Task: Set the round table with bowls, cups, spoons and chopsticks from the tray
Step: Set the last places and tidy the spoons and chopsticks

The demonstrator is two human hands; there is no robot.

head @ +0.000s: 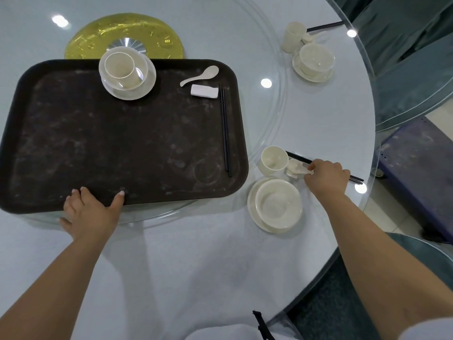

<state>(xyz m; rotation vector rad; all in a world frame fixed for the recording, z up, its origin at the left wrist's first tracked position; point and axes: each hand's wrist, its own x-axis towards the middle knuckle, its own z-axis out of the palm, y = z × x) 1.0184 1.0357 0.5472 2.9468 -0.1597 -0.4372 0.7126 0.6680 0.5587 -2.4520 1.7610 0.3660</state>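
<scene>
step: right hand [327, 177] placing the spoon [300, 168] on its rest at the near place setting; judged almost done.
right fingers: curled, pinching the spoon handle; spoon bowl points left toward the near cup [274, 161].
left hand [92, 212]: gripping the near edge of the tray [117, 143], thumb on the rim, fingers curled over and under it.
near setting: bowl on plate [278, 204] in front, cup behind it, chopsticks [356, 179] running diagonally under the right hand, tips toward the cup.
far setting: cup, bowl, spoon and chopsticks [311, 52] already laid, well apart up the table [171, 253].
left on tray: stacked cup, bowl and plate [126, 73] at far edge; loose spoon [202, 74]; white rest [204, 90]; tray chopsticks [225, 128] along the right edge, long axis running near to far.
key relation: remaining pieces lie left and forward of the right hand; tray chopsticks nearest it, so right hand is the likely one to reach.
writing: none readable.
</scene>
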